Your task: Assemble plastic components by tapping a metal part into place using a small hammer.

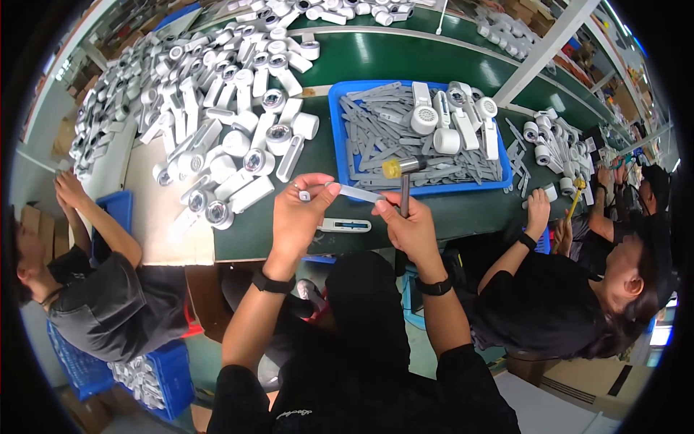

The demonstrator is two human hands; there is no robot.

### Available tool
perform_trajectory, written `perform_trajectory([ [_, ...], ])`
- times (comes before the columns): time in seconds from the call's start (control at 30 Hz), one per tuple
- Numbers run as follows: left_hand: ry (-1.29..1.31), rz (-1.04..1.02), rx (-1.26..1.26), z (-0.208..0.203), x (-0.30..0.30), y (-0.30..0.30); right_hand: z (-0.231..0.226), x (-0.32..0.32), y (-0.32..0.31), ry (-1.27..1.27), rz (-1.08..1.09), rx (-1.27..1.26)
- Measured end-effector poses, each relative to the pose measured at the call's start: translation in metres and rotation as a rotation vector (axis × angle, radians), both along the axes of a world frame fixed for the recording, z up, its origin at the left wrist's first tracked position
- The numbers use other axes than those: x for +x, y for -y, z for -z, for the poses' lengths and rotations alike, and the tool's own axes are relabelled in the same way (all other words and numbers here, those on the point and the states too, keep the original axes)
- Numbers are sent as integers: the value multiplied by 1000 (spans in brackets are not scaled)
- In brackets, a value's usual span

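Between my two hands stretches a thin light-grey plastic strip (359, 193). My left hand (295, 220) pinches its left end, and a small white piece (304, 196) shows at these fingers. The thumb of my right hand (410, 228) presses the strip's right end. Upright in that same hand is the dark handle of a small hammer (405, 194), whose head has a yellow end. Below the strip, beside my left hand, lies a white handle-shaped part (347, 226) with a blue piece in its slot.
A blue tray (426, 189) ahead holds many grey strips and several white handheld fans (425, 116). More white fans (249, 137) are heaped on the green table at left. Co-workers sit on both sides, one person's hand (536, 213) at right. A blue crate (170, 383) stands lower left.
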State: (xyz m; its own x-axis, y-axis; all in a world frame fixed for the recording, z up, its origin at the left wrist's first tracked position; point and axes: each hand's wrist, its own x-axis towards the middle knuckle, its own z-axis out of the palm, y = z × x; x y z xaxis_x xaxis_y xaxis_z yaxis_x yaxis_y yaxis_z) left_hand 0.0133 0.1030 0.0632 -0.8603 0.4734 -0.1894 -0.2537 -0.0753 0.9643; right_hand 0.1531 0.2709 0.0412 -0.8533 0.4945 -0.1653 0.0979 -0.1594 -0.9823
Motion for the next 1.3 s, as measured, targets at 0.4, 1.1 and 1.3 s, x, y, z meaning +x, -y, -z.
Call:
perform_trajectory([
  [0.4,-1090,-8,-446,29,5,55,16,6,8,196,-118,156],
  [1.1,-1457,275,-461,66,-17,59,5,-25,16,493,-313,356],
  [1.3,-1513,333,-496,64,-18,57,13,-21,11,571,-297,215],
])
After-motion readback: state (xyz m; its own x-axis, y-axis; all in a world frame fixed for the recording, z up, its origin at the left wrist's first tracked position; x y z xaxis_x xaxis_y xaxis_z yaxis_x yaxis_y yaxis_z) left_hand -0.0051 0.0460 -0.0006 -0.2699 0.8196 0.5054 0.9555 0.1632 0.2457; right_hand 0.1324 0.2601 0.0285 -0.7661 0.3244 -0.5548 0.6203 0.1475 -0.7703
